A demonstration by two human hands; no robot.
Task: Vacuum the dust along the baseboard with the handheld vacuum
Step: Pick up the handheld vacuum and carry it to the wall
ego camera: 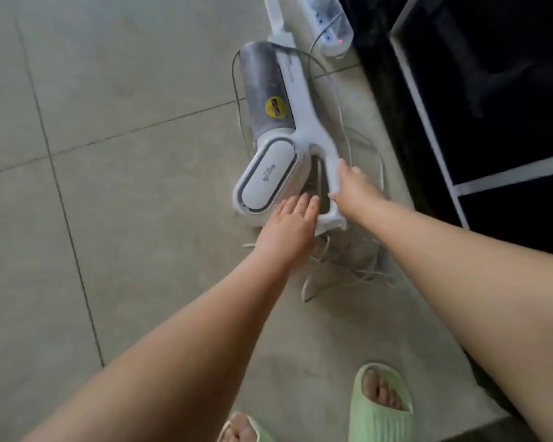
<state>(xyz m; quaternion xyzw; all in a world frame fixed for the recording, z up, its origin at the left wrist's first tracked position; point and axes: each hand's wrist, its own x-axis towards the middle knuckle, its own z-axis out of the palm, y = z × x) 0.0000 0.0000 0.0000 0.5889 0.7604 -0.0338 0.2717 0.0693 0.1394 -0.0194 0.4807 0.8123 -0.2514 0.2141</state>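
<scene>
The handheld vacuum lay on the floor amid its cord. Its handle was gripped by the right hand; the left hand, fingers flat, rested near its base. Baseboard vacuuming seemed not yet begun.

The white plastic handheld vacuum with a translucent grey dust cylinder bearing a round yellow sticker lies on the pale tiled floor, nozzle pointing away toward the floor's far edge, loop handle nearest, alongside the floor's right edge.
</scene>
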